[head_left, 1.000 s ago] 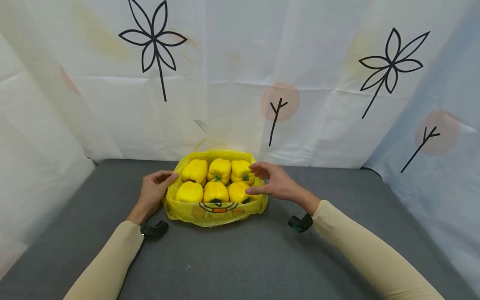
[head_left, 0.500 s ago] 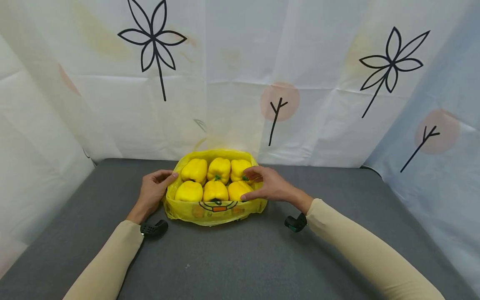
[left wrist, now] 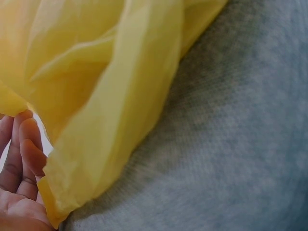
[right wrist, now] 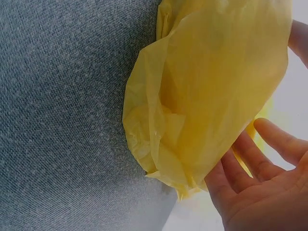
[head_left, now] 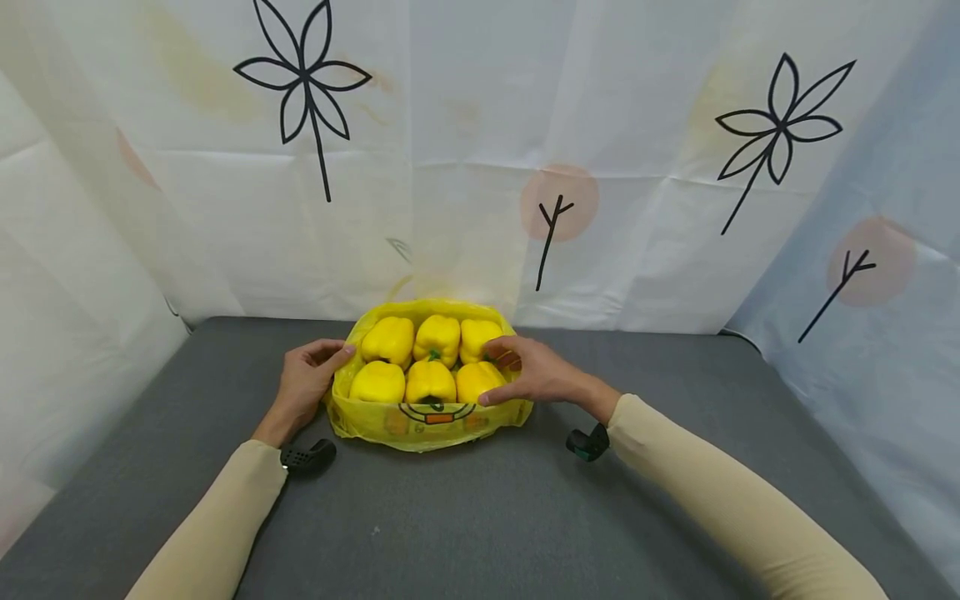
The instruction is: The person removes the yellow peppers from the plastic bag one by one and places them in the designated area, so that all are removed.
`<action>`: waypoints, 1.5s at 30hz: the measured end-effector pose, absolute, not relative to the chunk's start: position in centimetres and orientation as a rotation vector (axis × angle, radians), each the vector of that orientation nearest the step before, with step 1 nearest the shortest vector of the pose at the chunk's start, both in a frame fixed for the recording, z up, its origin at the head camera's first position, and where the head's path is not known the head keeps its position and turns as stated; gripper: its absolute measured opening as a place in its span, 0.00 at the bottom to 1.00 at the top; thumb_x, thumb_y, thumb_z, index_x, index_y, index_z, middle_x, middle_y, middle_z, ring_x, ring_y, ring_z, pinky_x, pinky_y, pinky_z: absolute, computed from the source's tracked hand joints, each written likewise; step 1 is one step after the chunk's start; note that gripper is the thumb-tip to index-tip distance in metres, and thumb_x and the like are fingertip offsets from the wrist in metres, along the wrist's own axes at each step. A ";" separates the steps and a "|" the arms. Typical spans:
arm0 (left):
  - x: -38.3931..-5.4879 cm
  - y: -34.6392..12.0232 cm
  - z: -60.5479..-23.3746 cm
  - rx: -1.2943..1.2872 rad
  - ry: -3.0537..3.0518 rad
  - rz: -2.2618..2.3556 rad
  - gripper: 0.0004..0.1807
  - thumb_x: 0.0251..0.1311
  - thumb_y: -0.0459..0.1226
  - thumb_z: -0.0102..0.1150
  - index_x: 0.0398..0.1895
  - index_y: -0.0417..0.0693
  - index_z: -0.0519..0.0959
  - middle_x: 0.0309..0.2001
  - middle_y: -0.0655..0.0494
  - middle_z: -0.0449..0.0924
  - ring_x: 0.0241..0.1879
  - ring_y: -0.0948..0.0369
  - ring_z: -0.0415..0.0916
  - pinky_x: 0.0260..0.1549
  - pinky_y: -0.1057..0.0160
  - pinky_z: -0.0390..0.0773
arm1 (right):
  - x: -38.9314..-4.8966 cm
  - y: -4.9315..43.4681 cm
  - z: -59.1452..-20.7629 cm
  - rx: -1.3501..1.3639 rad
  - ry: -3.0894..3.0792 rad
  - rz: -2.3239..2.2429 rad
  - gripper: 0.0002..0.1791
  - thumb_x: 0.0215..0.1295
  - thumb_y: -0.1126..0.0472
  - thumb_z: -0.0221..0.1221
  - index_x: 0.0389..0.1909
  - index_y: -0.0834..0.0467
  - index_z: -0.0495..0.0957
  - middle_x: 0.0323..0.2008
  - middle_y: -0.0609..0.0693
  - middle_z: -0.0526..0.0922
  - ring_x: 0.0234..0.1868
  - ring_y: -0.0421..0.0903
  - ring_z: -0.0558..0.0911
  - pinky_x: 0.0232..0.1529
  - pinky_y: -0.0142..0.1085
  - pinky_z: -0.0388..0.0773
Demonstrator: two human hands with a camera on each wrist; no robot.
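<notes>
A yellow plastic bag (head_left: 412, 435), its mouth spread wide, holds several yellow bell peppers in two rows. My left hand (head_left: 302, 385) pinches the bag's left rim, thumb on top; in the left wrist view the fingers (left wrist: 30, 144) show behind the yellow film. Inside the right side of the bag, my right hand (head_left: 542, 371) curls round the front-right bell pepper (head_left: 476, 380), fingers behind it and thumb at its front. The back-right bell pepper (head_left: 477, 335) lies just beyond those fingers. In the right wrist view, the bag wall (right wrist: 216, 82) hides the fingertips and the pepper.
The bag rests on a grey cloth-covered table (head_left: 435, 533) near its back edge. A white printed curtain (head_left: 465, 100) hangs right behind it and along both sides. Each wrist carries a black camera strap (head_left: 588, 442).
My right hand has moved left and slightly down, from beside the front-right bell pepper to round it. The left hand and the bag stay almost still.
</notes>
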State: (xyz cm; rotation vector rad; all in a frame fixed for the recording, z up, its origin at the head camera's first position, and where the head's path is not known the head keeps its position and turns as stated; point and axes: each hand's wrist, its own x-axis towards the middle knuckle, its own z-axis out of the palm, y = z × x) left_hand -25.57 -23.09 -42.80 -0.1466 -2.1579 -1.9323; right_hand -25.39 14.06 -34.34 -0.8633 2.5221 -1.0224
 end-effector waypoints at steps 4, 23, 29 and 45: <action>-25.5 -23.0 -42.8 -0.133 -2.155 -1.937 0.16 0.68 0.42 0.66 0.48 0.37 0.84 0.36 0.64 0.82 0.36 0.65 0.79 0.36 0.71 0.82 | -25.4 14.0 -34.5 -0.892 2.489 -1.019 0.45 0.59 0.49 0.73 0.73 0.61 0.65 0.68 0.56 0.71 0.66 0.54 0.72 0.67 0.50 0.68; -25.4 -23.0 -42.8 -0.136 -2.164 -1.933 0.19 0.68 0.43 0.66 0.50 0.33 0.82 0.37 0.64 0.82 0.37 0.65 0.79 0.36 0.71 0.82 | -25.0 14.0 -34.8 -0.915 2.490 -0.990 0.40 0.59 0.49 0.74 0.70 0.59 0.71 0.66 0.54 0.72 0.65 0.53 0.74 0.66 0.51 0.70; -25.5 -23.1 -42.8 -0.132 -2.167 -1.935 0.19 0.68 0.43 0.66 0.49 0.34 0.83 0.37 0.64 0.82 0.37 0.65 0.78 0.37 0.71 0.82 | -24.8 14.1 -34.8 -0.925 2.489 -0.971 0.42 0.56 0.49 0.75 0.69 0.57 0.70 0.66 0.53 0.72 0.65 0.53 0.74 0.64 0.48 0.72; -25.5 -23.1 -42.6 -0.111 -2.162 -1.947 0.18 0.68 0.42 0.66 0.49 0.33 0.82 0.36 0.65 0.82 0.37 0.65 0.79 0.36 0.71 0.82 | -24.0 14.2 -35.5 -0.957 2.536 -1.133 0.43 0.51 0.53 0.78 0.68 0.59 0.72 0.63 0.52 0.75 0.60 0.52 0.76 0.62 0.47 0.74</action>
